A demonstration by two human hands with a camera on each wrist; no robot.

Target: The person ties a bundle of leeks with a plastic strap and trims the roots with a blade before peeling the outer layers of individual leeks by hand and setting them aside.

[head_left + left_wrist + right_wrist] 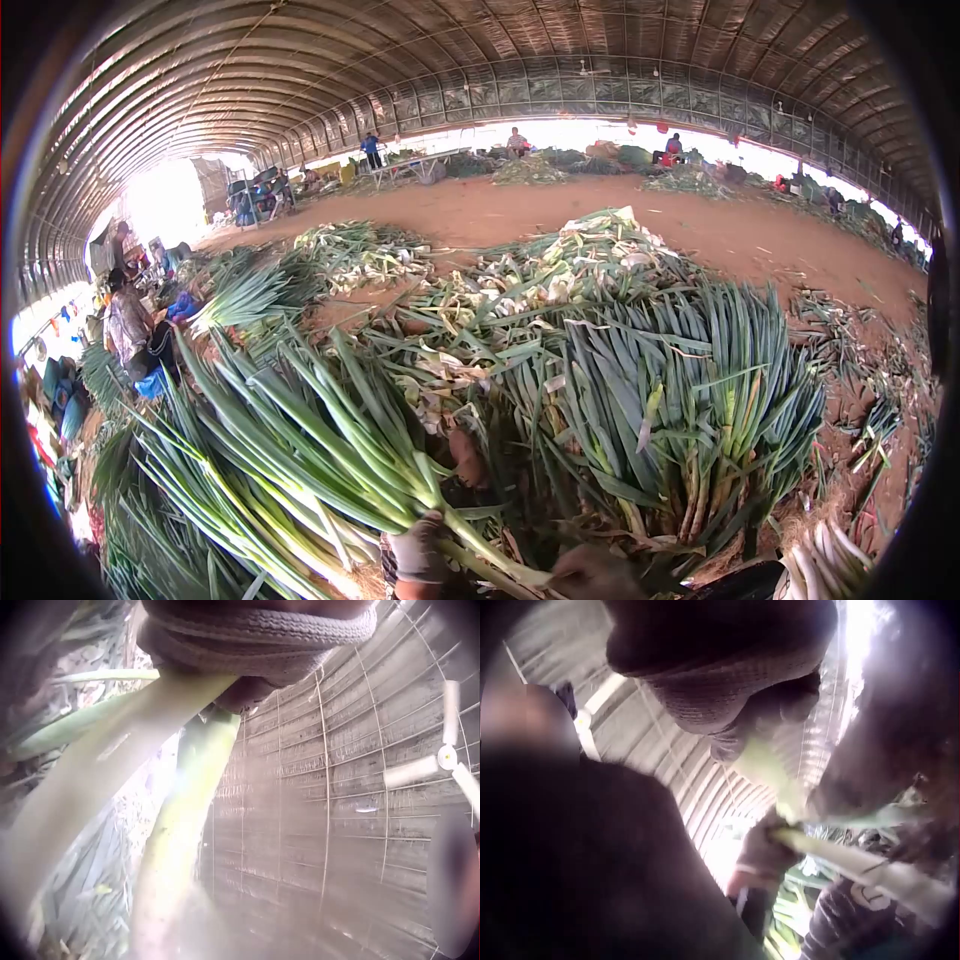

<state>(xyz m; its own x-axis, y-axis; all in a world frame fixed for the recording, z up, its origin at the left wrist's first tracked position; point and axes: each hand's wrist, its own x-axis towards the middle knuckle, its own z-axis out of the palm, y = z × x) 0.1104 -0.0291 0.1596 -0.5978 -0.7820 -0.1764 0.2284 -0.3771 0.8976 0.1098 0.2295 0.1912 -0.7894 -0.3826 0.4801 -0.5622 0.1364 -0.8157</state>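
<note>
In the head view my left hand (418, 555), in a knitted glove with bare fingertips, grips a few long green onions (400, 470). Their green leaves fan out to the upper left and their pale stems run to the lower right. The left wrist view shows two thick stems (176, 840) below the curled glove (255, 645). My right hand (595, 573), blurred, is beside the pale stem ends. In the right wrist view its gloved fingers (727, 712) are curled, pinching a blurred green strip of onion leaf (769, 769) that stretches toward the left hand (769, 851).
Loose green onions (240, 480) lie at the left, and a dense upright stack (690, 390) stands at right. Peeled white stems (825, 560) are at the lower right. Beyond rises a heap of trimmings (600, 260) on a dirt floor (480, 205). A person (130, 320) sits at the left.
</note>
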